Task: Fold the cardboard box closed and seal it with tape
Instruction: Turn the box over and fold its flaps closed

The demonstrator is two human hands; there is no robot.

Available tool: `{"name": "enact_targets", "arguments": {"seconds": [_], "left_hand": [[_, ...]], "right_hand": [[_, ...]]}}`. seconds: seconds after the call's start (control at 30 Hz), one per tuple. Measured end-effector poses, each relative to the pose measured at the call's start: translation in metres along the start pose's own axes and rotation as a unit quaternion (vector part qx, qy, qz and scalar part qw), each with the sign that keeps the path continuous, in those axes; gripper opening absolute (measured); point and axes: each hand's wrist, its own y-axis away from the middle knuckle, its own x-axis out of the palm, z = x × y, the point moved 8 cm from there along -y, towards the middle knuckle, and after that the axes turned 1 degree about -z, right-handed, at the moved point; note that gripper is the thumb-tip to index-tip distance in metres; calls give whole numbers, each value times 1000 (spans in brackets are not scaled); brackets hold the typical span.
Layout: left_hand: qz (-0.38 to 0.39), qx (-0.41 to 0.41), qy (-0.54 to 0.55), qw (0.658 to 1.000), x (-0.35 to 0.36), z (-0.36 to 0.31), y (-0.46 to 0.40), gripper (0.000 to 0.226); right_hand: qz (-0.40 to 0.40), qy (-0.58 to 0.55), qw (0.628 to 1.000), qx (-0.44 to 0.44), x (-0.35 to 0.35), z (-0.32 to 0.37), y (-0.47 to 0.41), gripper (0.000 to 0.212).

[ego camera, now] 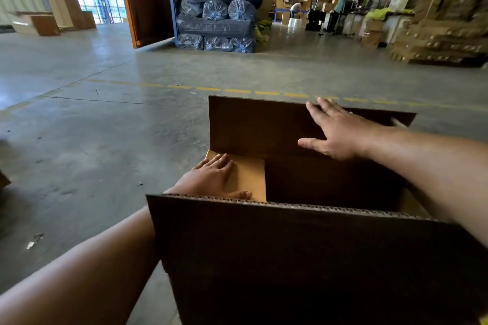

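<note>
— Cardboard box (303, 258), large and brown, is sitting on a concrete warehouse floor (105, 140) right in front of the person, its top standing open. Which flaps are showing?

— Four. The near flap (290, 245) is rising upright toward the camera, its corrugated edge facing up. The far flap (258, 124) is standing upright across the opening. The small left flap (248, 177), lighter tan, is lying folded inward over the opening, and a sliver of a right flap (412, 206) is peeking out under the right forearm.

— And the hands?

— The right hand (335, 134) is reaching across the box, lying flat with fingers spread against the inner face of the far flap near its top edge, gripping nothing. The left hand (211, 179) is pressing palm-down on the small left flap, fingers extended, also gripping nothing; its forearm is passing outside the box's left wall.

— What is standing behind?

— Well apart from the box, a dashed yellow line (237, 91) is crossing the floor. Farther back, plastic-wrapped rolls (216, 18) are lying stacked beside an orange door (137, 0), and flattened cartons (443, 21) are piling up at the right.
</note>
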Motion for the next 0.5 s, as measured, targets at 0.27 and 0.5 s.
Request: {"name": "enact_targets", "arguments": {"seconds": [0.27, 0.5], "left_hand": [[-7, 30, -31, 999, -58, 16, 18, 101], [-138, 90, -15, 986, -179, -103, -19, 79]], "right_hand": [[-20, -80, 991, 108, -30, -130, 78, 67], [-43, -182, 972, 144, -3, -194, 100, 49]]}}
